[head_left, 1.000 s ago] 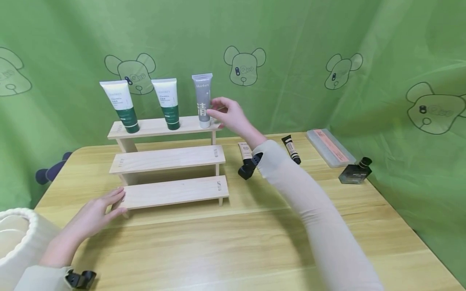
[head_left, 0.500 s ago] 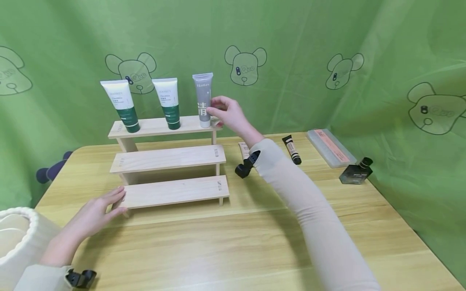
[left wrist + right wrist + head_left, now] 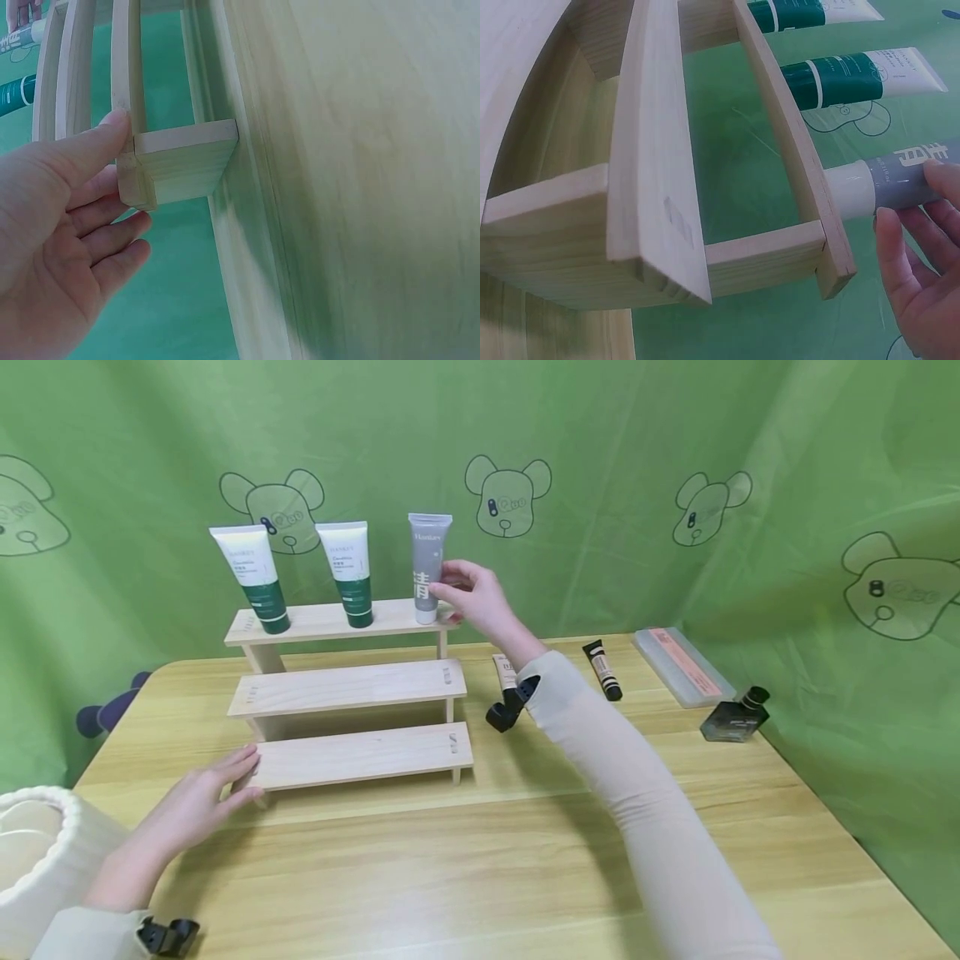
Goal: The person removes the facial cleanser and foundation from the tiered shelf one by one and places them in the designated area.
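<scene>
A three-tier wooden display rack [image 3: 345, 685] stands on the table. On its top tier, at the right end, a grey squeeze tube [image 3: 428, 560] with a white cap stands cap down. My right hand [image 3: 480, 597] pinches this tube low on its body between thumb and fingers, as the right wrist view also shows. Two white-and-green squeeze tubes [image 3: 344, 568] stand cap down to the left on the same tier. With thumb on the edge and fingers behind, my left hand [image 3: 198, 797] grips the left end of the lowest tier [image 3: 135, 169].
Right of the rack lie a beige tube [image 3: 506, 670], partly behind the right wrist, and a small black-and-pink tube [image 3: 602, 670]. Farther right are a flat translucent case [image 3: 678, 664] and a dark glass bottle [image 3: 735, 717]. A white ribbed container [image 3: 63, 860] is at lower left.
The grey tube has shifted slightly right and turned a little in the right hand. The left hand stays at the lowest tier's end.
</scene>
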Action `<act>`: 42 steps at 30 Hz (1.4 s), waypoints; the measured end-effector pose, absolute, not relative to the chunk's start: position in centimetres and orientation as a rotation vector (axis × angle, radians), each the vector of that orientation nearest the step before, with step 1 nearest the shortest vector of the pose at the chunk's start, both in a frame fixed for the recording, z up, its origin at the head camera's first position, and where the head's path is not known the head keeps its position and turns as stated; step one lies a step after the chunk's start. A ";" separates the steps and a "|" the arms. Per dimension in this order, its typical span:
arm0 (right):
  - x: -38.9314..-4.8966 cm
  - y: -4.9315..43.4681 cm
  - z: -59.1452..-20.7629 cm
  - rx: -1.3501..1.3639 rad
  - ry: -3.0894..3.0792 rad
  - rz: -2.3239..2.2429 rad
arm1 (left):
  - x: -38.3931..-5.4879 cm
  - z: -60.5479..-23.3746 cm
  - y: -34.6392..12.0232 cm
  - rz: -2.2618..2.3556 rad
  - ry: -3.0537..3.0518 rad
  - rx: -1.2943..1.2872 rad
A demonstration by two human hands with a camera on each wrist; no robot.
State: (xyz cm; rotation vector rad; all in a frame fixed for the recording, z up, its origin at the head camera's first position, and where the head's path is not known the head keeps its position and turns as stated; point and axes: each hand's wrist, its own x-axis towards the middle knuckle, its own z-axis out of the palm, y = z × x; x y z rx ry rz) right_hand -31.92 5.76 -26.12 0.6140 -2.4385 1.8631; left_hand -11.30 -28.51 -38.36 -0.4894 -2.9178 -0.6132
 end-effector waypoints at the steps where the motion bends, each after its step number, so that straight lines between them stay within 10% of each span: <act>1: -31.8 5.9 -26.1 0.610 -2.433 1.863 | -11.3 -38.4 -28.5 -0.602 -2.919 -0.491; 42: -23.2 19.9 -39.5 0.310 -2.963 1.843 | -10.8 -38.3 -27.9 -0.525 -2.919 -0.463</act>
